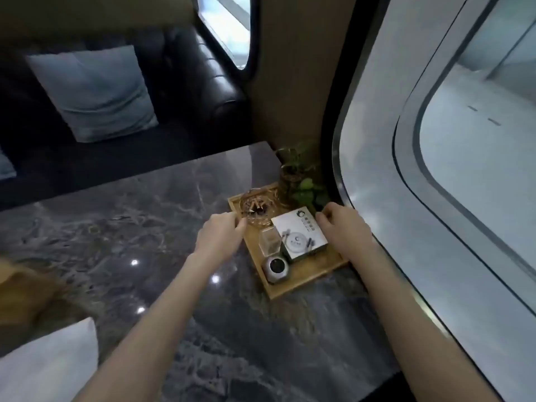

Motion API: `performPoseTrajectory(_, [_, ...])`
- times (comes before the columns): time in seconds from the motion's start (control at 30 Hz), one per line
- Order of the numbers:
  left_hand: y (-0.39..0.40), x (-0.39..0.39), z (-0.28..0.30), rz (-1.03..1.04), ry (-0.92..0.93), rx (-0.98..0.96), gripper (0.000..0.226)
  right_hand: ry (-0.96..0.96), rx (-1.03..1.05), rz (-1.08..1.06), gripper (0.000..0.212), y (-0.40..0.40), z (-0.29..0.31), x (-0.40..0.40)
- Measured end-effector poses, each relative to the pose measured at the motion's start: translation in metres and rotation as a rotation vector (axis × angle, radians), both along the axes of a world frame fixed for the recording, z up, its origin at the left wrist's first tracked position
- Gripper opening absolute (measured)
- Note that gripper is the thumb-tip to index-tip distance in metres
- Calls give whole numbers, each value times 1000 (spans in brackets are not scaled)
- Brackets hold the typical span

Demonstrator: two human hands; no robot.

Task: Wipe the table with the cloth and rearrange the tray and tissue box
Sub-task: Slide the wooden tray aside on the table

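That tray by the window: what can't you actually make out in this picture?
Head view only:
- Wooden tray: its left and right edges are covered by the left hand and right hand, so whether either grip is closed on it cannot be told.
- Tissue box: its print is too blurred to read.
- Glass ashtray: its contents are too small and blurred to count.
- Cloth: not identifiable anywhere in view.
- Plant: dark, its pot is indistinct.

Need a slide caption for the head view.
Both hands, left hand and right hand, reach the wooden tray holding a tissue box on the marble table.
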State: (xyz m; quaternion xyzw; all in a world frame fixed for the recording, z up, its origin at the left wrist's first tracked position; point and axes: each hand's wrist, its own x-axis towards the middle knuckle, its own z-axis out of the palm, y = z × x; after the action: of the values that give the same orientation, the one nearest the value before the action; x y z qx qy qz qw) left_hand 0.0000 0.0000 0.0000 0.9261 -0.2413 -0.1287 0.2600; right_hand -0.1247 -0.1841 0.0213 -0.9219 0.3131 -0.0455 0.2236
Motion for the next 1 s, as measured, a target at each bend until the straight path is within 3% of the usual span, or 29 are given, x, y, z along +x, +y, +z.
performPoseTrajectory(0.2, [-12,-14,-54,166,93,48,31,-26,118,-237,22,-4,-60,-25])
performPoseTrajectory(0.33, [-21,-19,-81,207,104,29,23,23,49,-314,25,-8,-91,-35])
performPoseTrajectory(0.47, [-29,-20,-95,242,24,56,41,135,-71,-180,33,-14,-112,-38])
performPoseTrajectory(0.63, [-38,-8,-107,249,17,73,40,367,-100,-120,61,-26,-120,-27])
performPoseTrajectory(0.9, [-51,-7,-124,241,-18,229,52,478,-181,17,35,-44,-127,-5])
performPoseTrajectory(1.0, [-51,-8,-127,248,-4,235,50,458,-202,19,37,-45,-134,-3])
